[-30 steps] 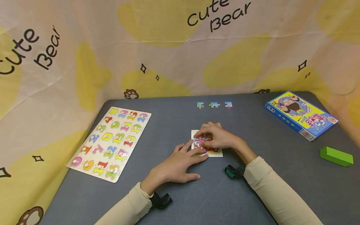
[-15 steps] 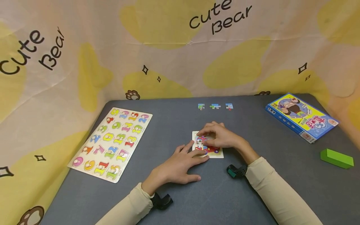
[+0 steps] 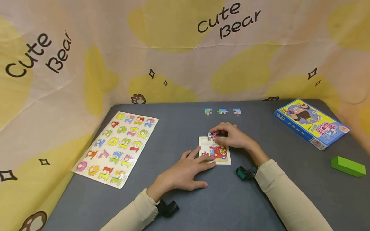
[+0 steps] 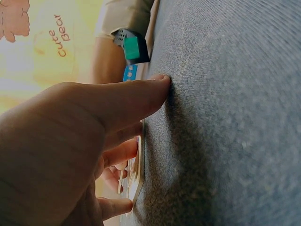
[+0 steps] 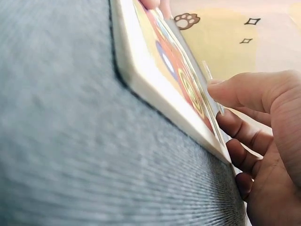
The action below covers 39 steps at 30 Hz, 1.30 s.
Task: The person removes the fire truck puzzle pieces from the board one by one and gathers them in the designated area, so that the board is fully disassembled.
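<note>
A small jigsaw puzzle [image 3: 222, 152] with a red vehicle lies in a pale frame on the dark table. My right hand [image 3: 235, 136] pinches a puzzle piece [image 3: 212, 136] between thumb and fingers, over the frame's far edge. In the right wrist view this piece [image 5: 206, 69] appears edge-on, tilted off the board. Pale backing [image 3: 204, 147] shows at the puzzle's upper left. With fingers spread, my left hand [image 3: 186, 173] rests its fingertips on the frame's left side and lower part, covering some of the picture. The left thumb [image 4: 141, 96] lies on the cloth, apart from the frame.
Three loose puzzle pieces [image 3: 222, 111] lie in a row at the back. A number board [image 3: 115, 149] is on the left. To the right are a blue and yellow box [image 3: 312, 122] and a green block [image 3: 348, 166]. Patterned cloth [image 3: 179, 57] hangs behind.
My right hand has lifted the piece out of the puzzle and carried it toward the far edge, uncovering pale backing and the red vehicle. The left hand stays on the frame.
</note>
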Motion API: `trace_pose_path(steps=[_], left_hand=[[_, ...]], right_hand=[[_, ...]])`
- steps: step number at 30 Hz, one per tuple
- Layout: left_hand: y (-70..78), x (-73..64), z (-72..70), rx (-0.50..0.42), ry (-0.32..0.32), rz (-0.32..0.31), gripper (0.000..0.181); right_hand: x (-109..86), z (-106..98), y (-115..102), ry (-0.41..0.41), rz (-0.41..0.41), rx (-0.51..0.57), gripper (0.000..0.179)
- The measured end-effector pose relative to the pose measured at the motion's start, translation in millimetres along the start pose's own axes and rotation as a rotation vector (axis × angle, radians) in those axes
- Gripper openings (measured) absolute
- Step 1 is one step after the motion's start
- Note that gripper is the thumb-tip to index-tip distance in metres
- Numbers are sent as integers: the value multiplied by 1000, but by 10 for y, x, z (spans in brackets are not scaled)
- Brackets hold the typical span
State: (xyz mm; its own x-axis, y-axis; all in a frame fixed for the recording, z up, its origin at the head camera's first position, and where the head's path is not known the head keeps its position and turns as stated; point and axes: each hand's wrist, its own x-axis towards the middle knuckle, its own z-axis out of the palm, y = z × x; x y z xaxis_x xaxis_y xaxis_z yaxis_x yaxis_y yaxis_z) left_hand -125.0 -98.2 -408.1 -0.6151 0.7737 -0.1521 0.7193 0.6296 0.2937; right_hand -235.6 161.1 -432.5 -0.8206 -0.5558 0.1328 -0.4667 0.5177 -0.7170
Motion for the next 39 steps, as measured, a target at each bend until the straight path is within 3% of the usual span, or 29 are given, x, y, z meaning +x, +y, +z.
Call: trace_pose_path(steps=[11, 23, 39], left_hand=[[8, -9, -9, 6, 15, 9, 68], [1, -19, 1, -7, 15, 10, 68], [2, -5, 19, 11, 26, 10, 69]], right_hand=[[159, -78, 122, 43, 30, 0, 32], [397, -88, 154, 62, 52, -120, 31], [549, -102, 169, 53, 59, -105, 32]])
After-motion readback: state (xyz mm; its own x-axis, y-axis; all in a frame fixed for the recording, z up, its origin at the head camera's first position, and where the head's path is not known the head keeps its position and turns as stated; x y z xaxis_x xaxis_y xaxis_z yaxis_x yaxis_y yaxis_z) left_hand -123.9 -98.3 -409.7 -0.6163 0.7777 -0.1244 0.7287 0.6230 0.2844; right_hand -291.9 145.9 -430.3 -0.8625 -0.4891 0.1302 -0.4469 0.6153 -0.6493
